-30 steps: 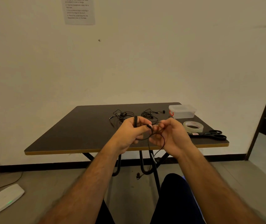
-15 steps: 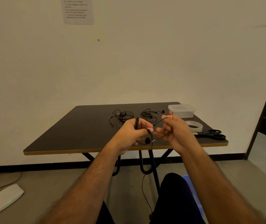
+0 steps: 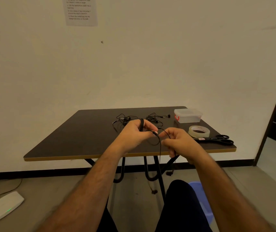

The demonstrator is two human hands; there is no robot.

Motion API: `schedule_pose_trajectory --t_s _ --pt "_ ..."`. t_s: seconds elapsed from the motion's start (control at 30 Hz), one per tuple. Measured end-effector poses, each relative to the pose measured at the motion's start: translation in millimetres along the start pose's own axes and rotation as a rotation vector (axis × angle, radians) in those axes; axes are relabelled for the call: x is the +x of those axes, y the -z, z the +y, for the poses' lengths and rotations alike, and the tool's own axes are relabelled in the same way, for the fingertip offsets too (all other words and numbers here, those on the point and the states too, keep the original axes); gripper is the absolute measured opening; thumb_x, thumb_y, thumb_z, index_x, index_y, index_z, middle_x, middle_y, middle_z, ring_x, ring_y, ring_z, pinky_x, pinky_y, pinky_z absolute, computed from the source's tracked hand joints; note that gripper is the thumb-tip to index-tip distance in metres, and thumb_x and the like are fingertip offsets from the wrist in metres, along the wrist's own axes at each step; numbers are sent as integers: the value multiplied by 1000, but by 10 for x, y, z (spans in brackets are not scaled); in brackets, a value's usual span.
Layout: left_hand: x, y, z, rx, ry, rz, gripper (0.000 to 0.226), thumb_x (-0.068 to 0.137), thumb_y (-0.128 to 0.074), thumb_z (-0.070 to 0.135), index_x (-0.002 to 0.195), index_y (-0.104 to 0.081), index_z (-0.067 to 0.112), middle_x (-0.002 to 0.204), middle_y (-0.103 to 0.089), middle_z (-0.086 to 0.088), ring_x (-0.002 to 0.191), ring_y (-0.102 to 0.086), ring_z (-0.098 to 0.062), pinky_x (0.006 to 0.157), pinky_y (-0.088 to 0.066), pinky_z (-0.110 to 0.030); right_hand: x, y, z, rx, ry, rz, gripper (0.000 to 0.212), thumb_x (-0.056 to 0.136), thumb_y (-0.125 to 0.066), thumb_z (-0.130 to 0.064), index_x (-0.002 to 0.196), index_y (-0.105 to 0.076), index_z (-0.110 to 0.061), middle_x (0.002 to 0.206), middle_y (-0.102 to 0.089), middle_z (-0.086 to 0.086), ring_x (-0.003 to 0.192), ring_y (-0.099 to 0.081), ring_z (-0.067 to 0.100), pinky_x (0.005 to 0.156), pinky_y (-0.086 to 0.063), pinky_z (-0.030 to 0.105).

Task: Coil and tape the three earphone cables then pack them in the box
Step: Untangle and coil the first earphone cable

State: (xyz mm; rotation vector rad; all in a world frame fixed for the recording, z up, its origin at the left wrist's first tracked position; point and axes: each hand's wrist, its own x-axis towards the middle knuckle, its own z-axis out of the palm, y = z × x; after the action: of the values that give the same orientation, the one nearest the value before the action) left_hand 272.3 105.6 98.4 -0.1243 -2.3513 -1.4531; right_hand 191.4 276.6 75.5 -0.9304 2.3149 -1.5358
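Note:
My left hand [image 3: 136,133] grips a black earphone cable [image 3: 159,144], with turns of it wound around the fingers. My right hand [image 3: 178,142] pinches the same cable a little to the right, and its loose end hangs down past the table's front edge. Two more tangled black earphone cables lie on the dark table [image 3: 83,134] behind my hands, one on the left [image 3: 123,119], one on the right [image 3: 155,118]. A clear plastic box [image 3: 188,115] with a red latch and its lid on stands at the back right.
A roll of clear tape [image 3: 199,131] and black scissors [image 3: 217,139] lie right of my hands near the table's right edge. On the floor sit a white device [image 3: 2,206] at left and a blue stool [image 3: 201,198] beside my dark-clothed leg.
My right hand has moved right and slightly down, away from the left, drawing the cable out. The left hand has stayed nearly in place, its fingers still wrapped in cable.

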Motion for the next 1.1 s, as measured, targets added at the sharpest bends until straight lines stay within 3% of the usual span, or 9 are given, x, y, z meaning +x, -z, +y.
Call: schedule_pose_trajectory --t_s 0.17,0.23,0.37,0.53,0.6,0.7,0.83,0.97,1.1 --pt "34 49 43 138 -20 7 8 86 -74 17 86 -73 25 108 -64 17 103 -61 0 83 -42 -14 41 18 88 41 -165 3 10 98 -57 -21 98 -62 -12 70 -56 4 47 -47 9 43 -37 22" --pt "43 72 50 127 -18 20 8 86 -74 17 87 -73 25 99 -66 19 94 -62 6 81 -41 -15 26 60 100 -159 -267 -159 29 94 -64 -22 121 -56 -20 101 -65 7 78 -65 14 62 -52 26" --pt "68 69 49 152 -25 44 7 85 -75 18 88 -75 24 74 -68 17 72 -60 9 74 -44 -16 15 83 91 -455 -169 -254 72 86 -71 -20 148 -35 -28 150 -41 4 136 -43 24 109 -40 41" --pt "109 25 58 268 -33 66 7 85 -73 22 85 -72 28 75 -66 10 73 -60 -3 73 -49 -25 -66 -31 -101 520 68 -322 46 91 -57 -19 136 -49 -20 118 -69 14 112 -65 27 103 -45 47" --pt "107 39 79 311 -40 71 9 86 -72 22 84 -69 31 76 -64 11 74 -59 -3 72 -47 -24 -100 -80 -187 709 92 -387 47 95 -53 -24 140 -46 -14 92 -68 16 76 -67 23 84 -55 41" --pt "100 69 71 379 -9 0 7 86 -71 23 89 -69 28 80 -64 10 76 -58 -4 71 -44 -23 -66 -80 -240 406 85 -214 40 96 -61 -21 134 -51 -16 63 -50 0 48 -42 6 51 -44 20" --pt "78 78 9 361 47 -154 16 89 -69 32 94 -71 17 80 -62 3 72 -56 -10 70 -46 -28 -7 44 -379 -380 242 -6 12 90 -69 -24 101 -68 -29 68 -58 -10 61 -51 2 65 -41 20" --pt "3 68 56 30 244 -390 24 100 -53 31 106 -63 10 67 -43 5 52 -33 -7 47 -28 -20 29 218 -501 -348 376 -2 6 88 -71 -19 88 -74 -25 79 -70 -10 78 -63 2 72 -50 19" --pt "-22 11 134 -380 372 -501 27 104 -35 31 90 -53 16 62 -30 6 46 -19 -4 42 -12 -18 109 277 -543 -151 469 -64 10 90 -69 -11 89 -73 -20 77 -70 -1 64 -59 12 55 -47 18"
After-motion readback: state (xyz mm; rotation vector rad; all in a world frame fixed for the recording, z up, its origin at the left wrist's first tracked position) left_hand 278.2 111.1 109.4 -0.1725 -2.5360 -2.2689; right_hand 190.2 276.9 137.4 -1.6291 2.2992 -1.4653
